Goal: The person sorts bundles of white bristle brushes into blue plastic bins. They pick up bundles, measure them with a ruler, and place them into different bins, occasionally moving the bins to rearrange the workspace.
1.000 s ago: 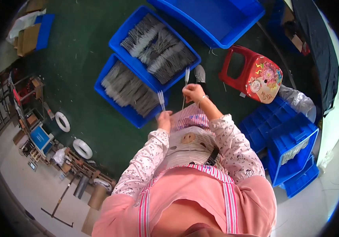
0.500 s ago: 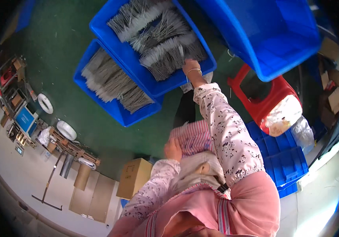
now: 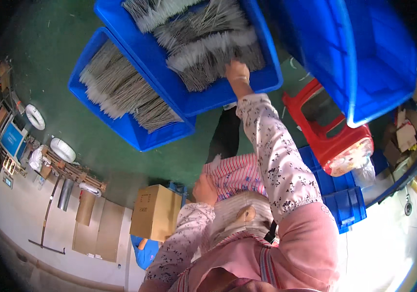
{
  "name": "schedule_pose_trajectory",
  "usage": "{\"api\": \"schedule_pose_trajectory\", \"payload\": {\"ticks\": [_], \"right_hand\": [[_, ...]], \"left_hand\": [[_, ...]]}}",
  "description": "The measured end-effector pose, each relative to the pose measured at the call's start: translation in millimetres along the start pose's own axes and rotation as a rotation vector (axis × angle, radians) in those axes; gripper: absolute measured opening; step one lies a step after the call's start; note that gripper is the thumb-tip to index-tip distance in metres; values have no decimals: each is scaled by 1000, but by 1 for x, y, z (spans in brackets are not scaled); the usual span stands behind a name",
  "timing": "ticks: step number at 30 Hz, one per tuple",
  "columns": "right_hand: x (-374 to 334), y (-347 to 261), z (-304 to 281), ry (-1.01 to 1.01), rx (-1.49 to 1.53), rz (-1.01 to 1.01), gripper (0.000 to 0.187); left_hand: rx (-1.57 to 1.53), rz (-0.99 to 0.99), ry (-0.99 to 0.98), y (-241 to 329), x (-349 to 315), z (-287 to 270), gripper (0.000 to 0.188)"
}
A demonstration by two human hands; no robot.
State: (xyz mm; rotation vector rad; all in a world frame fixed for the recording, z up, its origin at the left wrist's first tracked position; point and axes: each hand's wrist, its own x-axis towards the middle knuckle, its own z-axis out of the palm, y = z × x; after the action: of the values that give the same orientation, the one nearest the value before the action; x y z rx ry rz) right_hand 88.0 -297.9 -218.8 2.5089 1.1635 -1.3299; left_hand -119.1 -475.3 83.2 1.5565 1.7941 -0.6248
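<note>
In the head view, the right hand reaches forward into the nearer blue bin and lies on a bundle of thin grey wires. Its fingers sink into the strands, so whether they are apart or clamped on any cannot be told. The wires are long, straight and pale-tipped, heaped in several bundles that lie slantwise across the bin. The left hand rests low against a striped cloth on the lap, fingers curled together. A second blue bin just beside the first holds similar wires. A red stool stands to the right on the green floor.
</note>
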Motion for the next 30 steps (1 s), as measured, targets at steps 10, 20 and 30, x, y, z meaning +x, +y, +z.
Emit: {"api": "schedule_pose_trajectory", "payload": {"ticks": [10,20,30], "right_hand": [[-206,59,-200,293,624,110,20],[-95,228,-462,1195,-60,-84,14],[74,295,-587,605,-195,64,49]], "left_hand": [[-255,239,279,23,52,-37,19],[-1109,78,240,260,182,-164,29],[-637,81,568,444,226,-150,44]]}}
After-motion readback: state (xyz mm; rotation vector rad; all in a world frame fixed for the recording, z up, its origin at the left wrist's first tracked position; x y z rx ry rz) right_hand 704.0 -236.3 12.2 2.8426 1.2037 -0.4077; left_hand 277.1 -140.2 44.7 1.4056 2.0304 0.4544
